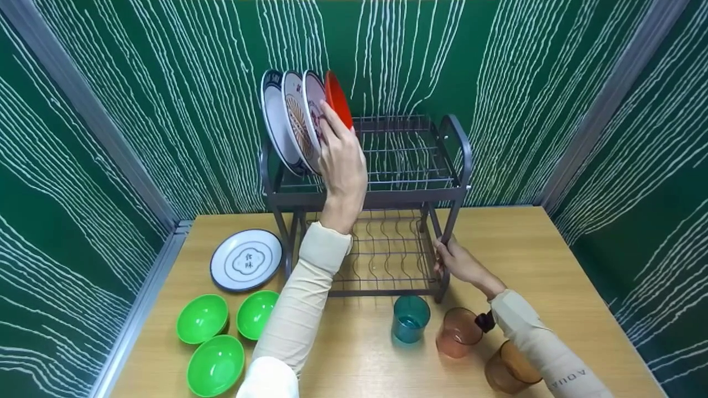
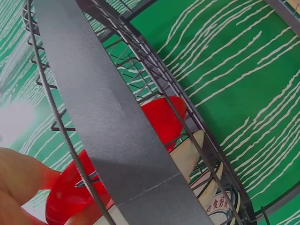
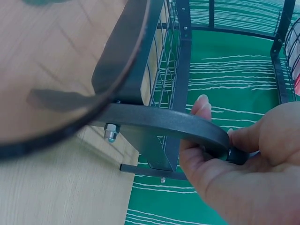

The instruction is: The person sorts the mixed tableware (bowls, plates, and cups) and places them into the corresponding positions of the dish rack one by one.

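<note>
A red plate [image 1: 338, 99] stands on edge in the upper tier of a dark two-tier dish rack [image 1: 381, 196]. My left hand [image 1: 344, 163] grips its near edge, and in the left wrist view fingers lie against the red plate [image 2: 70, 197] behind a rack bar. Left of it, three patterned white plates [image 1: 275, 119] lean upright in a row; my fingers overlap the nearest one in the head view. Lower down, my right hand [image 1: 462, 262] holds the rack's right front leg, its fingers curled round the dark bar [image 3: 164, 123] in the right wrist view.
On the wooden table [image 1: 354, 354], a white plate with a blue rim [image 1: 246, 260] lies left of the rack, behind three green bowls [image 1: 215, 366]. A teal glass [image 1: 410, 320], a pink glass [image 1: 459, 333] and an amber glass [image 1: 506, 370] stand at the front right, close to my right forearm.
</note>
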Available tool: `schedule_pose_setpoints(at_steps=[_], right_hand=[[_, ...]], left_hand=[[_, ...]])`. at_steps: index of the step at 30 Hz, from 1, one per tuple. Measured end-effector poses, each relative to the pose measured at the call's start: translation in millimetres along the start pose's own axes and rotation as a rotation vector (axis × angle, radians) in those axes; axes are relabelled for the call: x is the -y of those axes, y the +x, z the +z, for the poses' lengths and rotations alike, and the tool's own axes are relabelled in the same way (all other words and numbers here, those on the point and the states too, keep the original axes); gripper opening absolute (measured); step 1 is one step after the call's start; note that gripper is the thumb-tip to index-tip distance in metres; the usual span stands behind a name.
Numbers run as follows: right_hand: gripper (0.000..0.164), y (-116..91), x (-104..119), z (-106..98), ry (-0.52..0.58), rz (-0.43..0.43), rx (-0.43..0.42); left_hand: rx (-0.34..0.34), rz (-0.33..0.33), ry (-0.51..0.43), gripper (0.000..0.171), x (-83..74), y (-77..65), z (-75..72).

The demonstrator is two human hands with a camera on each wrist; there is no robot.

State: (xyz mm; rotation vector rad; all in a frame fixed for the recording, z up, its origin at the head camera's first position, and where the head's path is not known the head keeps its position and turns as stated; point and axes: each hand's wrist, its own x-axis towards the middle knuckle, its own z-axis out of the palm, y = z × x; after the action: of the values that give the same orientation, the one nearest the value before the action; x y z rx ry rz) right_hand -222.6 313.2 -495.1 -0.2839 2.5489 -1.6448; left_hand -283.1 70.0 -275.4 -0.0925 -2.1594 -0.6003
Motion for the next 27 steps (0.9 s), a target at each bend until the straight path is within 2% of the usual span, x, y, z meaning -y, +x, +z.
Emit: schedule_pose_setpoints(at_steps=[6,14,22,27], right_hand=[[0.025,-1.3,0.9,-0.7,0.001,0.001,0.001],[0.028,-0.2,0.8,0.9,-0.024,-0.002,-0.017],[0.025,0.0,0.0,1.1,-0.028,-0.011,-0.012],[0.024,-0.2,-1.1,0.2,-0.029,-0.019,-0.002]], left_hand=[[0.016,0.024,0.026,0.074,-0.6,-3.5,-3.8],[0.039,0.041,0.070,0.073,-1.1,-2.1,-4.5],[0.017,0.051,0.156,0.070,-1.7,-1.2,-6.1],[0.022,0.069,0.149,0.072,-0.5,-2.2,-7.0]])
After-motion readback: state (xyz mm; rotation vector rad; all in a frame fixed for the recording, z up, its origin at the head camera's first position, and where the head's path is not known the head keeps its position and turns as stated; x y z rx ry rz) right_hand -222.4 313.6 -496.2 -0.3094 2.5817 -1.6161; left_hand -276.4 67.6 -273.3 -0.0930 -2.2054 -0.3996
